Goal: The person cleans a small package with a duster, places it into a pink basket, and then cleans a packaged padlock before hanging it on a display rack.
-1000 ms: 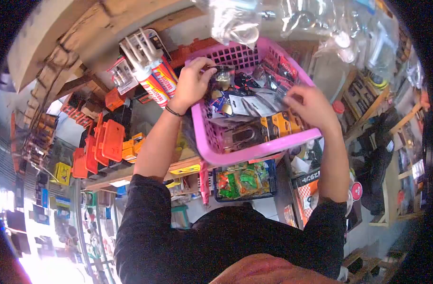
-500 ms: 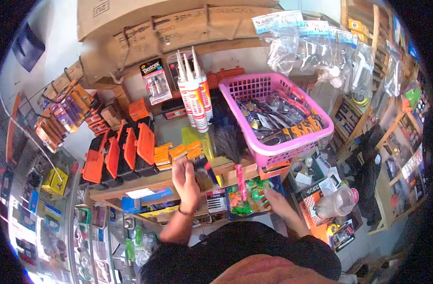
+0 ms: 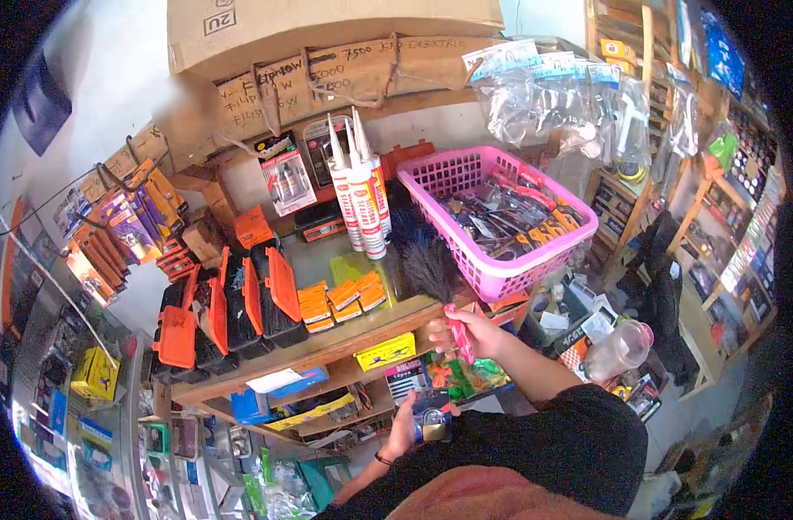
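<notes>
My right hand (image 3: pixel 481 334) is closed around the pink handle (image 3: pixel 460 338) of a duster. Its black, fluffy head (image 3: pixel 424 264) lies at the shelf's front edge, left of the pink basket (image 3: pixel 535 257). Lower down, close to my body, my left hand (image 3: pixel 401 426) grips a small dark package (image 3: pixel 432 416) with a round, shiny shape on its front; I cannot make out its contents. Just above that package is a black-and-white packet (image 3: pixel 406 379). Green and orange bagged items (image 3: pixel 453 378) sit below the duster handle.
White silicone tubes (image 3: pixel 366 208) stand behind small orange boxes (image 3: pixel 344 299). Black cases with orange lids (image 3: pixel 281 282) line the shelf's left part. Tools fill the basket. A clear plastic jar (image 3: pixel 617 351) stands at the right. Plastic bags (image 3: pixel 526 95) hang at the upper right.
My right hand has moved up from beside the bagged items and taken hold of the duster handle. My left hand has moved from the small orange boxes down towards my body with the dark package.
</notes>
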Motion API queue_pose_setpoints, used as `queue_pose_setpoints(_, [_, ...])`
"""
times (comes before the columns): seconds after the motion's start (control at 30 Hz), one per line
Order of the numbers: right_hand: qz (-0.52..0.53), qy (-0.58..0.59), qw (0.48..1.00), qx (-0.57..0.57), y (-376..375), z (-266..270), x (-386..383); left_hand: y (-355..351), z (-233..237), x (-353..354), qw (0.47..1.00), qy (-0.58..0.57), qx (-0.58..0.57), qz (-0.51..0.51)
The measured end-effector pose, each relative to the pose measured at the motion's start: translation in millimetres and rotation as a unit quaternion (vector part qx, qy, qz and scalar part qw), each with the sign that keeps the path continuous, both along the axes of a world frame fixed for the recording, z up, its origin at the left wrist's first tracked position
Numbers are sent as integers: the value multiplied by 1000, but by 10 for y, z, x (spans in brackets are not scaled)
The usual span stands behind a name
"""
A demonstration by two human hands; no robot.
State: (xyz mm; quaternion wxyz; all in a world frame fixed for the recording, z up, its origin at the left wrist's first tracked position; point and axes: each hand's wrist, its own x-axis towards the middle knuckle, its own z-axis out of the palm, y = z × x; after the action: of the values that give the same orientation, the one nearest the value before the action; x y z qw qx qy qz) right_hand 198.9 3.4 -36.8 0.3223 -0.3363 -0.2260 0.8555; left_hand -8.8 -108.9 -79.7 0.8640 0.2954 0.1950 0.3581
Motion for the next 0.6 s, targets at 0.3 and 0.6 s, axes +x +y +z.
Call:
queue_pose_setpoints(0.3, [-107, -43, 993, 1, -79, -59, -141, 191, 536, -70, 975, -166, -67, 131])
queue_pose_setpoints(0.6, [-42, -437, 843, 310, -1159, -919, 453, 793, 600, 83, 955, -96, -10, 281])
